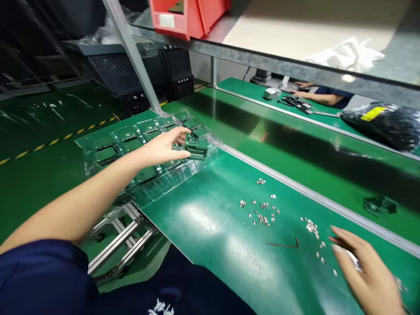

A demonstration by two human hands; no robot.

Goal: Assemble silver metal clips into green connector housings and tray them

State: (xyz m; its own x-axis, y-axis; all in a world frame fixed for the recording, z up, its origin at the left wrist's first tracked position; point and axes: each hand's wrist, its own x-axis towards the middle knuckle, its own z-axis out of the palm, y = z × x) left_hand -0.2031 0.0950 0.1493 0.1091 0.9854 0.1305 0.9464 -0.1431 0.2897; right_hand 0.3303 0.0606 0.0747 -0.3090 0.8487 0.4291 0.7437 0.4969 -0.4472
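My left hand (170, 144) is stretched out to the far left, with thumb and fingers closed on a green rectangular block-like part (197, 151). It hovers at the right end of a clear plastic tray (179, 175), whose compartments hold several flat green parts (105, 154). At the lower right, my right hand (367, 271) is curled just over the bench, near a scatter of small silver metal pieces (311, 227). Something shiny (354, 260) shows between its thumb and fingers, too blurred to name. An L-shaped hex key (284, 245) lies left of that hand.
More small metal pieces (262, 218) lie mid-bench. A metal rail (295, 188) edges the green bench (210, 210). Overhead, a shelf carries a red bin (190, 19) and a white cloth (349, 54). Behind, a co-worker's hands (302, 92) are among black parts, near a black bag (383, 127).
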